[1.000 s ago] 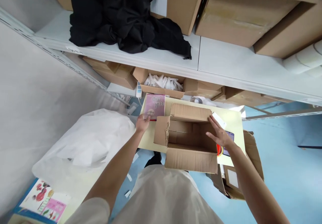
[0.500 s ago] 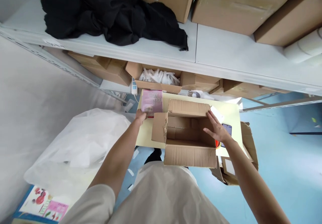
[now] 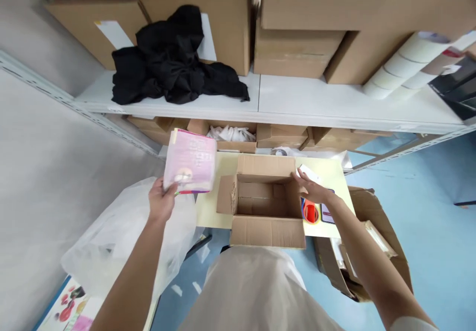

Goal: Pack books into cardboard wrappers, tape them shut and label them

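My left hand (image 3: 162, 201) grips the lower left corner of a pink book (image 3: 191, 160), which is lifted above the left end of the table; motion blurs its cover. An open cardboard box (image 3: 268, 232) stands on the pale yellow table (image 3: 211, 207) in front of me, its flaps folded outward and its inside bare. At the box's right edge, my right hand (image 3: 311, 188) rests with fingers spread. Just beside that hand are an orange-red roll of tape (image 3: 310, 212), a phone (image 3: 327, 214) and a white card (image 3: 309, 173).
A metal shelf (image 3: 297, 95) with cardboard boxes, black cloth (image 3: 174, 68) and white rolls (image 3: 401, 68) spans the far side. White plastic sheeting (image 3: 122, 242) bulges at the left. On the floor at right stands another open carton (image 3: 386, 227).
My left hand has raised the pink book off the table and carried it left. My right hand stays at the box's right edge. The view has tilted upward, showing more of the shelf.
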Demonstrator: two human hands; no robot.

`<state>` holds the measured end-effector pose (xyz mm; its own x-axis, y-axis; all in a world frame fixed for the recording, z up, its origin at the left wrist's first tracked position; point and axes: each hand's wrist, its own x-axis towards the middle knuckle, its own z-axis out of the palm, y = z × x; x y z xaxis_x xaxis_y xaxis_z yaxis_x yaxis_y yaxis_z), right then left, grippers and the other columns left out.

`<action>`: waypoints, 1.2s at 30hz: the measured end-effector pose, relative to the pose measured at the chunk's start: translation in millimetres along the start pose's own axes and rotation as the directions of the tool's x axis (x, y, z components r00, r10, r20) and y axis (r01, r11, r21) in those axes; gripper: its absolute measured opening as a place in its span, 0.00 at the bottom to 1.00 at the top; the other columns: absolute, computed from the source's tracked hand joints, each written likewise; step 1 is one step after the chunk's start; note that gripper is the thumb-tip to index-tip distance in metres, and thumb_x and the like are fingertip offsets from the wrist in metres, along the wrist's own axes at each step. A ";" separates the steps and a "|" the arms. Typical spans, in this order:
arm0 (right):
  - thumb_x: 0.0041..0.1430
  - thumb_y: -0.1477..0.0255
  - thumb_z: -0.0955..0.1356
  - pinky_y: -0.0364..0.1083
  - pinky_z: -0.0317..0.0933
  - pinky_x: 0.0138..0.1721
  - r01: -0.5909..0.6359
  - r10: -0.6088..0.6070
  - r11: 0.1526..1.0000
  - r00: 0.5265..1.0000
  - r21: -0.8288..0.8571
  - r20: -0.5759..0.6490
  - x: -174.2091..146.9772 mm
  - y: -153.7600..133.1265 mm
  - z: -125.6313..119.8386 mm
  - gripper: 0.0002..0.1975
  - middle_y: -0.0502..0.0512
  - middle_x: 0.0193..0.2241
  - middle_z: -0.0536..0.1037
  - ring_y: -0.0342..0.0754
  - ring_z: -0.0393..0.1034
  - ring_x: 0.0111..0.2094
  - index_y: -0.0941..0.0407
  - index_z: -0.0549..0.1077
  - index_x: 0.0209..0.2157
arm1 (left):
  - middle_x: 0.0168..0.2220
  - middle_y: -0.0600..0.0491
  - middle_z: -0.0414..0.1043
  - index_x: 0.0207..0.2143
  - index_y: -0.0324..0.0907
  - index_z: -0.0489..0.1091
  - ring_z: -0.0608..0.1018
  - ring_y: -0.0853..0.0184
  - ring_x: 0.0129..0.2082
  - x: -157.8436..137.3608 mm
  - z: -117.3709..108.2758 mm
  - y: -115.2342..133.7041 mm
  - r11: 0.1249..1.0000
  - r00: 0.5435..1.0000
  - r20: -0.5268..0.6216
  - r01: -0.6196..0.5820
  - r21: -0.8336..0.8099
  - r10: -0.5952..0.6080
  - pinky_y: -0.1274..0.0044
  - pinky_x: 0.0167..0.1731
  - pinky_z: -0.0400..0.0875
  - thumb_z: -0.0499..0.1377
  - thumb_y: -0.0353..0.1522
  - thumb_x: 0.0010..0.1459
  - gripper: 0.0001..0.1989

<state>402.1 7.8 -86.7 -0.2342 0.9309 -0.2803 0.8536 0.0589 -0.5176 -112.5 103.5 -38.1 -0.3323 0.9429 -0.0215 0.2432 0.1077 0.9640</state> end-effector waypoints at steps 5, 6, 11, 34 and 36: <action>0.58 0.71 0.61 0.67 0.50 0.58 -0.027 0.017 0.994 0.996 -0.108 -0.088 -9.5 -19.8 15.0 0.41 0.60 0.68 0.34 0.62 0.34 0.67 0.50 0.32 0.67 | 0.38 0.50 0.76 0.46 0.39 0.69 0.77 0.62 0.33 -34.7 10.3 61.9 0.991 0.955 0.272 0.129 -0.034 -0.115 0.74 0.32 0.73 0.66 0.40 0.40 0.29; 0.59 0.70 0.60 0.68 0.53 0.56 -0.041 0.029 0.991 0.995 -0.126 -0.095 -10.5 -25.2 16.8 0.41 0.59 0.68 0.34 0.63 0.36 0.67 0.49 0.30 0.66 | 0.38 0.50 0.76 0.46 0.39 0.69 0.78 0.62 0.33 -39.6 19.0 71.0 0.990 0.929 0.346 0.139 -0.005 -0.129 0.73 0.32 0.73 0.65 0.40 0.40 0.29; 0.59 0.66 0.61 0.68 0.59 0.51 -0.090 0.075 0.982 0.992 -0.165 -0.096 -8.7 -41.7 17.1 0.41 0.59 0.68 0.37 0.64 0.46 0.65 0.48 0.31 0.66 | 0.39 0.51 0.77 0.43 0.40 0.73 0.78 0.58 0.38 -44.0 73.6 92.4 0.976 0.762 0.644 -0.083 0.199 -0.066 0.72 0.38 0.72 0.64 0.37 0.43 0.22; 0.53 0.72 0.64 0.59 0.60 0.55 -0.053 0.038 0.992 0.991 -0.111 -0.125 -0.2 -29.0 19.5 0.44 0.64 0.67 0.43 0.61 0.51 0.64 0.57 0.37 0.67 | 0.44 0.48 0.77 0.42 0.44 0.74 0.77 0.59 0.44 -53.5 206.1 20.7 0.704 0.400 0.900 -0.588 0.398 -0.175 0.73 0.45 0.69 0.57 0.22 0.47 0.19; 0.53 0.72 0.64 0.59 0.59 0.56 -0.051 0.037 0.993 0.991 -0.104 -0.132 0.6 -27.7 20.2 0.45 0.65 0.67 0.43 0.61 0.51 0.64 0.57 0.37 0.67 | 0.45 0.45 0.76 0.43 0.43 0.74 0.76 0.57 0.47 -60.4 204.8 16.6 0.677 0.411 0.898 -0.617 0.400 -0.156 0.70 0.48 0.67 0.56 0.22 0.49 0.19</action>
<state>369.0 -0.5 -89.0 -0.1386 0.9719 -0.1901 0.9081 0.0481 -0.4161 98.2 112.9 -75.1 0.6436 0.6542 -0.3973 0.7347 -0.3826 0.5602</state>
